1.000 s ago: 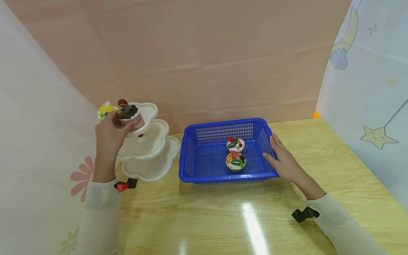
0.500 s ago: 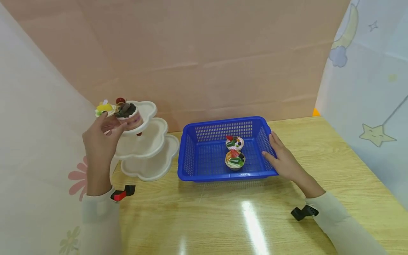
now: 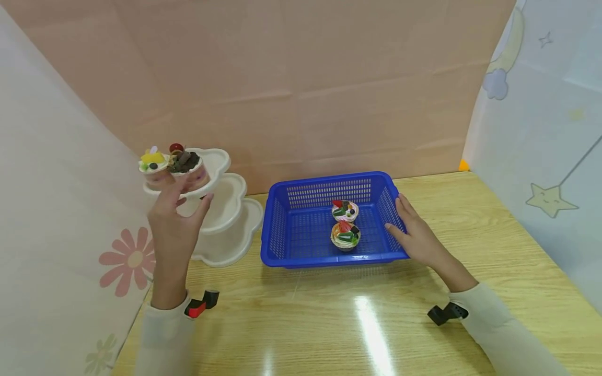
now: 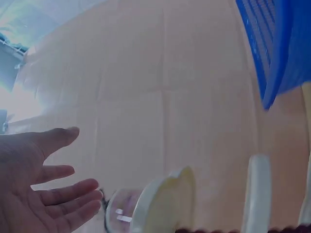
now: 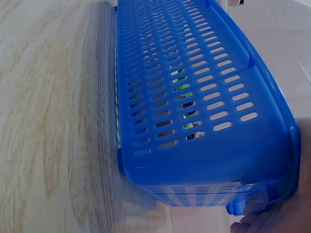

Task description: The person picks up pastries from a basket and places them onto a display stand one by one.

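Observation:
My left hand (image 3: pixel 176 222) is in front of the top tier of a white tiered stand (image 3: pixel 217 163), its fingers spread and holding nothing in the left wrist view. Just behind its fingertips, two dessert cups stand side by side on that tier. One dessert cup (image 3: pixel 153 161) has yellow fruit on cream; the other dessert cup (image 3: pixel 187 166) bears dark chocolate pieces and a red cherry. My right hand (image 3: pixel 420 237) grips the right rim of a blue basket (image 3: pixel 301 261), thumb inside, fingers outside. Inside lie two fruit-topped tarts, one tart (image 3: pixel 345 211) behind the other tart (image 3: pixel 345 236).
The stand's lower tiers, a middle tier (image 3: pixel 228 201) and a bottom tier (image 3: pixel 230 248), are scalloped and carry nothing visible. A wooden table (image 3: pixel 301 324) lies under everything. A patterned cloth (image 3: pixel 70 209) borders the left side, and a plain pinkish cloth (image 3: pixel 329 94) the back.
My left hand has let go of the chocolate-topped cup. It drew left, then came back right and lower with fingers apart. My right hand stays on the basket rim.

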### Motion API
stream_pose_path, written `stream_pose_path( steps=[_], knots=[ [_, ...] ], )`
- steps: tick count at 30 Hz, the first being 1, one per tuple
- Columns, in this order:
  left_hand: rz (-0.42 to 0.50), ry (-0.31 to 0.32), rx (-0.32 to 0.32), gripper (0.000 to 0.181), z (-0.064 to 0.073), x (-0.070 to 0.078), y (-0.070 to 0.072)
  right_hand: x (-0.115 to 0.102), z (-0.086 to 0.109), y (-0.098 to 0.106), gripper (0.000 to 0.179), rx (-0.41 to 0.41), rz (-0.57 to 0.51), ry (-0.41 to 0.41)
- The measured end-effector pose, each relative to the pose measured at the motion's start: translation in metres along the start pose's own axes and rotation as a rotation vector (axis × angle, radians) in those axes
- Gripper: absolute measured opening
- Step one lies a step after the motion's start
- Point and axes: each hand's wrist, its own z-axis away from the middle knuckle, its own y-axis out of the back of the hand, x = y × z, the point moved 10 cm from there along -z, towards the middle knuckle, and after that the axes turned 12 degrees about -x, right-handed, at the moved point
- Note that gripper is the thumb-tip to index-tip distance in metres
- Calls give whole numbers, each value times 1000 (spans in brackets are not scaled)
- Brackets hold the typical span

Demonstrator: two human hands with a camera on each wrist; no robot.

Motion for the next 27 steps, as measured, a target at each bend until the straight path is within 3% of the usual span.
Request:
stream_pose_path(
  steps=[5, 8, 15, 20, 27],
  knots=[
    [212, 49, -182, 58, 5, 0, -46, 1, 0, 0, 70, -2, -1, -5],
    [290, 53, -271, 57, 9, 4, -73, 1, 0, -1, 71, -8, -3, -14],
    [336, -17, -454, 57, 16, 25, -125, 2, -1, -1, 71, -11, 0, -24],
    [378, -33, -581, 57, 22, 36, -166, 4, 0, -3, 72, -17, -6, -36],
    [371, -56, -685, 59, 30, 49, -212, 4, 0, -4, 73, -21, -6, -29]
  ],
)
